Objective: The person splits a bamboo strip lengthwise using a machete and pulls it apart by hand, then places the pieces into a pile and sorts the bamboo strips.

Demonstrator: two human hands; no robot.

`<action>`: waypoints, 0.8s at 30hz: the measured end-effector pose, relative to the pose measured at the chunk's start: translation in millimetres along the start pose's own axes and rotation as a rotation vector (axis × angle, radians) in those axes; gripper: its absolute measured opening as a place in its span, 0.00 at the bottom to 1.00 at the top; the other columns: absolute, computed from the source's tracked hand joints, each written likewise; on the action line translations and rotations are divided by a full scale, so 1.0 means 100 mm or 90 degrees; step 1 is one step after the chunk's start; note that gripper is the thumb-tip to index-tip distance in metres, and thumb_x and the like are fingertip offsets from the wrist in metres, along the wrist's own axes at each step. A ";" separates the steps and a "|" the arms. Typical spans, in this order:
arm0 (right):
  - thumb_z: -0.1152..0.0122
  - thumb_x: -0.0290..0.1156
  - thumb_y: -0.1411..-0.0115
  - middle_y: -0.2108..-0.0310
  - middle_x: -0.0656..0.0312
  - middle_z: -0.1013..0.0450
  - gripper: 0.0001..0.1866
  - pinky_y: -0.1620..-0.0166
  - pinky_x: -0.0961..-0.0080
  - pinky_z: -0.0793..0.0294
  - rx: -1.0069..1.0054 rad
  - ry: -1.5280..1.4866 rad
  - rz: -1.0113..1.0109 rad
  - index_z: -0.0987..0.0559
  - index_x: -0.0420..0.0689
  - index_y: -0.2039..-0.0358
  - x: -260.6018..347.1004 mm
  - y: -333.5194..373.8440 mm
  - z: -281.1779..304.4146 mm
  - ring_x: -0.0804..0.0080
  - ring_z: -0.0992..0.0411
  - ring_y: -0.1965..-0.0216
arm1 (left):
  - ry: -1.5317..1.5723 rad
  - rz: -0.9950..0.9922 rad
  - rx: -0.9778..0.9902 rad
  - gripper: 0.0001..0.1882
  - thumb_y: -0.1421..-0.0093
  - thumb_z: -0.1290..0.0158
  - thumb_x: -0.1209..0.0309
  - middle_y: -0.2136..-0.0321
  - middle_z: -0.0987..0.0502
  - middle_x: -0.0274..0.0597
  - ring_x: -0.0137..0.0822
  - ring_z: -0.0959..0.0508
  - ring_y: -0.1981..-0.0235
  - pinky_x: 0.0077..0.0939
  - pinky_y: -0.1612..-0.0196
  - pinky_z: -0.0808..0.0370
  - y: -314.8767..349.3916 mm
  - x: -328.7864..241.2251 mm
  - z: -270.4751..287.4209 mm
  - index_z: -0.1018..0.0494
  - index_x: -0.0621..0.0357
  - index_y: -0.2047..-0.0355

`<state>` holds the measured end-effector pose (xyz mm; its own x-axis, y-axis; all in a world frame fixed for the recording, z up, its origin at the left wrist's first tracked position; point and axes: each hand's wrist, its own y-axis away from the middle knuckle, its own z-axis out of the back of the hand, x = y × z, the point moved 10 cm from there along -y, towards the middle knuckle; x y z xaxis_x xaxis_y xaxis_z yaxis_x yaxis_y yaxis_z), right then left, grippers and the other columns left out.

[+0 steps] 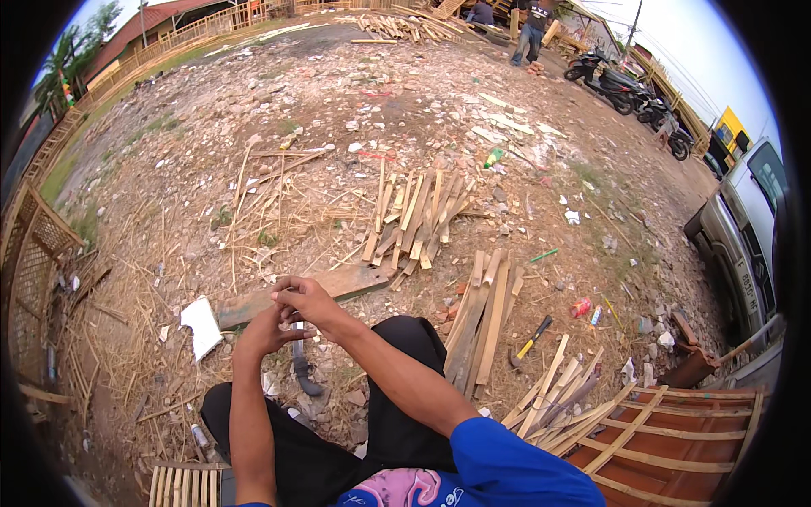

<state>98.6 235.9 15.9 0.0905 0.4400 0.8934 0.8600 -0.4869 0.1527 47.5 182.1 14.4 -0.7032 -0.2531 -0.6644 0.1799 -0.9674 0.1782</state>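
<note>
Above the ground in front of my bent knees, my two hands meet. My left hand (pixel 264 332) points upward, with its thumb stretched out to the right. From the right, my right hand (pixel 311 302) comes against its fingertips, with its own fingers bent and pinched. Whatever lies between the fingertips, if anything, is too small to make out. Just below the hands, a tool with a dark curved handle (pixel 303 372) lies or leans near my feet; its upper part is hidden. Behind them a weathered wooden beam (pixel 351 286) rests on the ground.
Ahead lies a pile of split wooden strips (pixel 422 211), with longer strips (pixel 483 325) by my right knee. A hammer (pixel 530 341) is right of these. A slatted bamboo frame (pixel 676 439) stands near right, a white board piece (pixel 201 329) left. A parked car (pixel 739 245) borders the right.
</note>
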 end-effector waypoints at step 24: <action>0.40 0.31 0.40 0.74 0.68 0.27 0.07 0.69 0.83 0.31 -0.016 0.091 0.009 0.25 0.43 0.64 -0.09 -0.15 0.03 0.83 0.31 0.74 | -0.018 0.005 0.004 0.31 0.53 0.33 0.60 0.59 0.22 0.53 0.51 0.23 0.55 0.38 0.54 0.28 -0.05 0.10 0.05 0.30 0.62 0.53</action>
<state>86.4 241.6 4.2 0.0280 0.3221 0.9463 0.8457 -0.5123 0.1493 36.0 184.7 10.7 -0.7206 -0.2611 -0.6423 0.1823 -0.9651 0.1879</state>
